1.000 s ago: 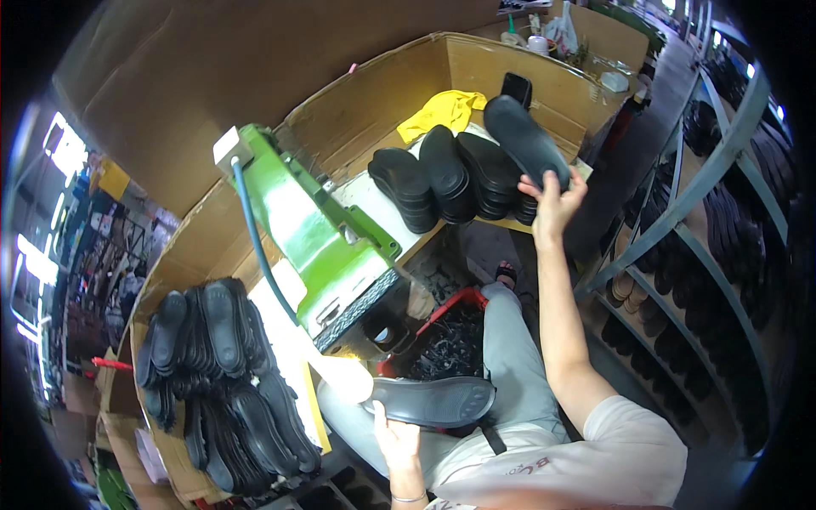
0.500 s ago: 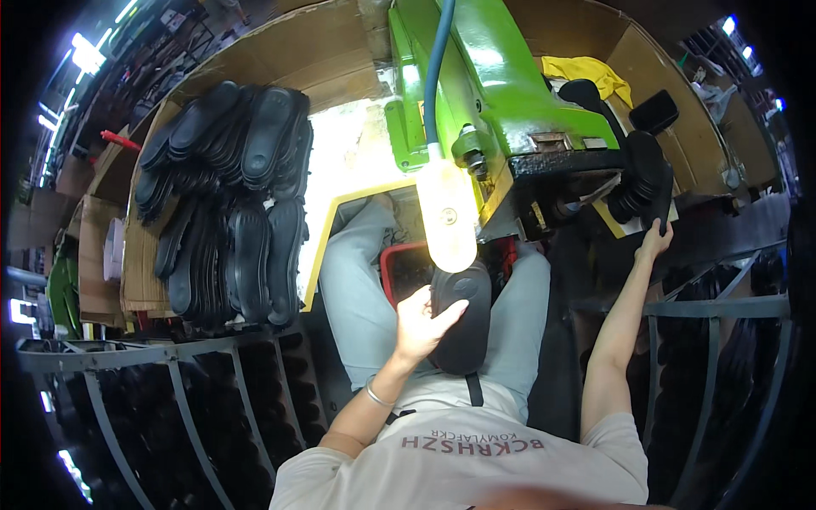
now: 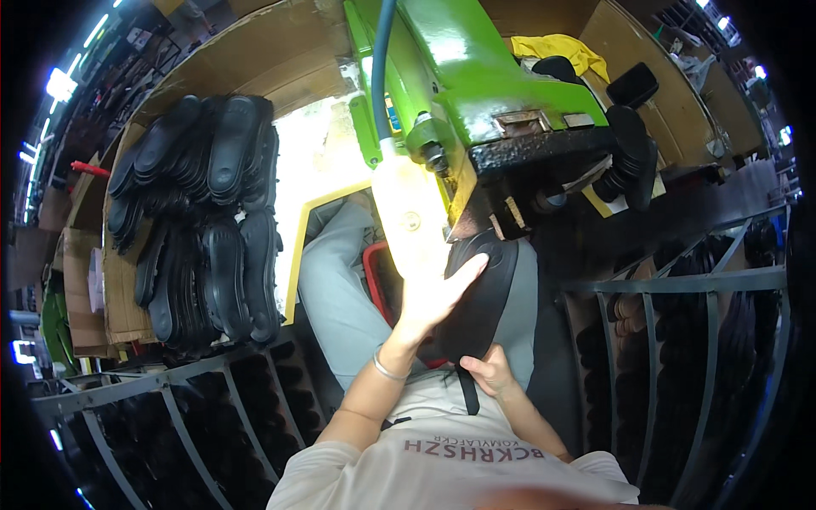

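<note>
A black shoe sole (image 3: 478, 308) is tilted over my lap, its upper end close under the head of the green machine (image 3: 510, 102). My left hand (image 3: 433, 297) grips its left edge, with the thumb stretched across the upper face; glare from the lamp washes out the other fingers. At the lower end, my right hand (image 3: 491, 372) pinches the rim, thumb on top and fingers mostly hidden beneath. The bright lamp (image 3: 410, 221) hangs just above my left hand.
Several stacks of black soles (image 3: 208, 229) fill the left side of the worktable. More soles (image 3: 627, 157) stand right of the machine near a yellow cloth (image 3: 561, 53). A red container (image 3: 374, 272) sits between my legs. Metal racks (image 3: 680, 285) flank me on both sides.
My right hand has left the soles at the right and come down to the lower end of the sole in my lap. My left hand and that sole have moved up toward the machine.
</note>
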A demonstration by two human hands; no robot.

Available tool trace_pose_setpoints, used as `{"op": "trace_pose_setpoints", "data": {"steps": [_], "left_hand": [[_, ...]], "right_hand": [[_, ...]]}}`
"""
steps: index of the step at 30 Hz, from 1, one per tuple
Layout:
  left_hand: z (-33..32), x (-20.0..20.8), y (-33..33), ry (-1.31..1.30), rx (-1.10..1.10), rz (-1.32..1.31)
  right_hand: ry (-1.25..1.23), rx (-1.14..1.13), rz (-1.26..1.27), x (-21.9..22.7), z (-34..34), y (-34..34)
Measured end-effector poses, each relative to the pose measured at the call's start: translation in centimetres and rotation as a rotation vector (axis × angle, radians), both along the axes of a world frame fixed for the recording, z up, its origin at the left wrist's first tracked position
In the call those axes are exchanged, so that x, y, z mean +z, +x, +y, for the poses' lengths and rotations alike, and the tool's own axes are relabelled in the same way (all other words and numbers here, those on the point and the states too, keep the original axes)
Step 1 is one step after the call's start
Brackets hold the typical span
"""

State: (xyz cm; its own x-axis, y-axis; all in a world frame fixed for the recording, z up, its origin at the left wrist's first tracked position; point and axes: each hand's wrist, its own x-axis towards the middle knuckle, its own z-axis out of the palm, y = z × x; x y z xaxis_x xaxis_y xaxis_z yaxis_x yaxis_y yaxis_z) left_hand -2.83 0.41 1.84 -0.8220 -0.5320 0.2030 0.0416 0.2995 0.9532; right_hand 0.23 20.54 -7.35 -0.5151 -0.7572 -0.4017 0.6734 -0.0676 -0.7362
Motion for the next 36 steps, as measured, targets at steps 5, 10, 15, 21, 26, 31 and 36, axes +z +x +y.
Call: {"op": "trace_pose_setpoints", "data": {"steps": [5,10,15,21,26,31,36], "left_hand": [[0.9,-1.2,1.2,0.094,0.086,-0.069],[2.2,-0.5,1.1,0.448,0.062,-0.041],[2.3,0.5,0.3,0.529,0.023,0.11],[-0.6,0.6,1.5,0.161,0.04,0.028],[-4.0,1.4,4.2,0.317,-0.009,0.082],[-6.3,1.2,7.7,0.505,0.071,0.048],[-5.7,-1.0,12.2,0.67,0.142,-0.013]], "right_hand": [[-0.096,-0.32,-0.148,1.7,3.1,-1.4],[-0.033,-0.598,0.1,4.4,5.7,-8.7],[-0.024,-0.579,0.317,8.0,3.6,-17.1],[-0.096,-0.467,0.29,9.7,-1.5,-21.0],[-0.26,-0.488,0.22,8.1,-3.9,-19.0],[-0.154,-0.451,0.228,7.0,-5.7,-15.1],[-0.21,-0.477,0.233,7.4,-8.0,-12.6]]}}
